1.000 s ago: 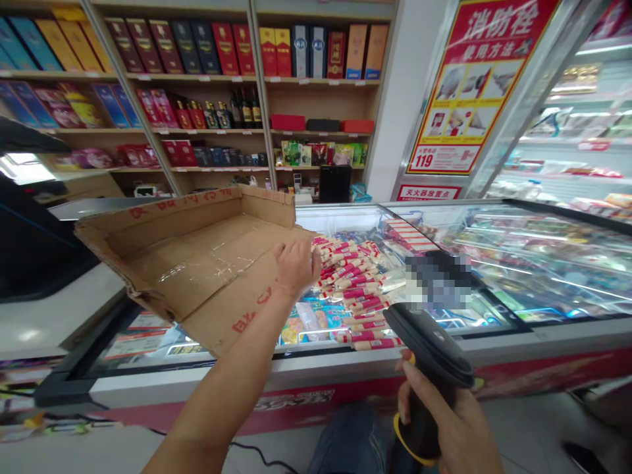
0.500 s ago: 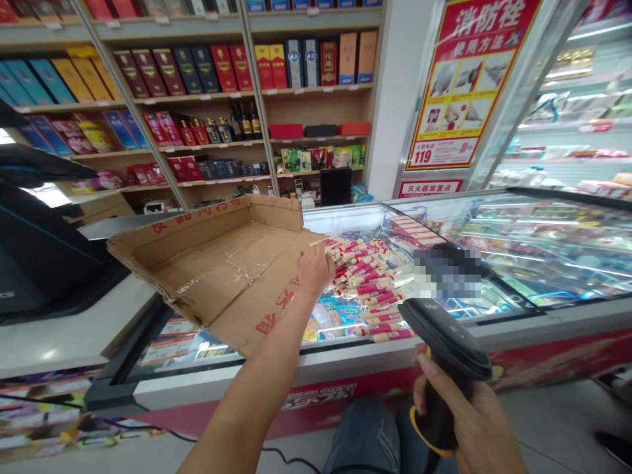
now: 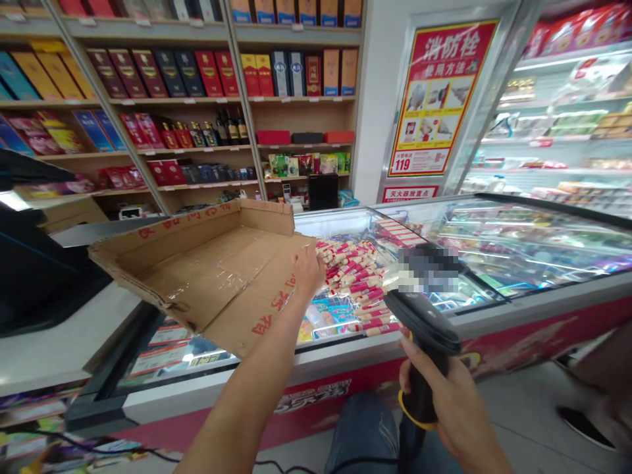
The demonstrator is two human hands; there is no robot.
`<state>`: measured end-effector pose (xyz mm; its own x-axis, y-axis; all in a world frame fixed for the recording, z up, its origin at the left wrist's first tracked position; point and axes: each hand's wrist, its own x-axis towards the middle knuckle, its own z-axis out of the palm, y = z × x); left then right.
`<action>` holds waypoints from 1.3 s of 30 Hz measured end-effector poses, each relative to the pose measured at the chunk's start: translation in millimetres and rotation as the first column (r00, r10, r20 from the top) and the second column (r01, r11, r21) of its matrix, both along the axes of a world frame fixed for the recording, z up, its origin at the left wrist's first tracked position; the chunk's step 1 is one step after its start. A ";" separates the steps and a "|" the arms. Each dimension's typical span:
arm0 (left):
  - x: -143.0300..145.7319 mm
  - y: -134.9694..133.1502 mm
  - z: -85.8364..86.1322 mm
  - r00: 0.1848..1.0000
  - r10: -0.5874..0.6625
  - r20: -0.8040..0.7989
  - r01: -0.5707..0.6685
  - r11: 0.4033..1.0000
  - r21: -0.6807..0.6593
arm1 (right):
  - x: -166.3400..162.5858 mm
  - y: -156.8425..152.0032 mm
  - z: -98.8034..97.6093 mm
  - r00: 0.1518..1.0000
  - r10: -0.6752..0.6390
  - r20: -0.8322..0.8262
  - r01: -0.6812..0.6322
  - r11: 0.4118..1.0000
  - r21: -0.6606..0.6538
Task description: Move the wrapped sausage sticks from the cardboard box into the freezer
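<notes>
My right hand (image 3: 447, 395) is wrapped round the grip of a black barcode scanner (image 3: 424, 322) with yellow trim, its head tilted up toward the freezer. My left hand (image 3: 309, 270) has its fingers curled in at the right edge of a shallow cardboard box (image 3: 207, 263). What those fingers hold, if anything, is hidden. Just right of that hand lies a heap of wrapped sausages (image 3: 353, 270) with pink and red labels, on the freezer's glass top. The box carries red handwriting and rests partly over the glass, open side up.
A chest freezer (image 3: 316, 368) runs across in front of me. Blue packets (image 3: 336, 316) show beside the sausages. A black machine (image 3: 34, 263) stands on the counter at left. A cable (image 3: 291, 469) trails below. Boxed goods fill shelves behind. A person's shoe (image 3: 585, 428) is at right.
The view has shifted a little to the right, so most things sit further left. Both hands keep nearly the same pose, and the scanner stays in my right hand.
</notes>
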<state>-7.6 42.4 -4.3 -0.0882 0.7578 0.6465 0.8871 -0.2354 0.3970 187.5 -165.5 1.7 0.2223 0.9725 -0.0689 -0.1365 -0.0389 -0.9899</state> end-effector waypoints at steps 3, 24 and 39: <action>-2.0 0.2 0.5 0.984 -0.004 0.179 0.010 0.999 -0.033 | 1.8 -0.7 -4.3 1.000 0.009 0.018 -0.008 0.999 -0.037; 19.4 -8.1 43.1 0.953 -0.204 -0.225 0.137 0.950 -0.279 | -10.8 39.9 18.4 0.989 -0.025 -0.143 0.031 0.999 0.036; 26.8 0.5 22.9 0.936 -0.194 -0.292 0.105 0.950 -0.294 | 0.6 29.7 -5.1 0.999 0.019 0.026 -0.017 0.996 -0.091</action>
<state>19.2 43.0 18.6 0.2138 0.8949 0.3917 0.9388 -0.2991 0.1709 188.2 -135.9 -3.5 0.2076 0.9665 -0.1512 -0.1086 -0.1308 -0.9854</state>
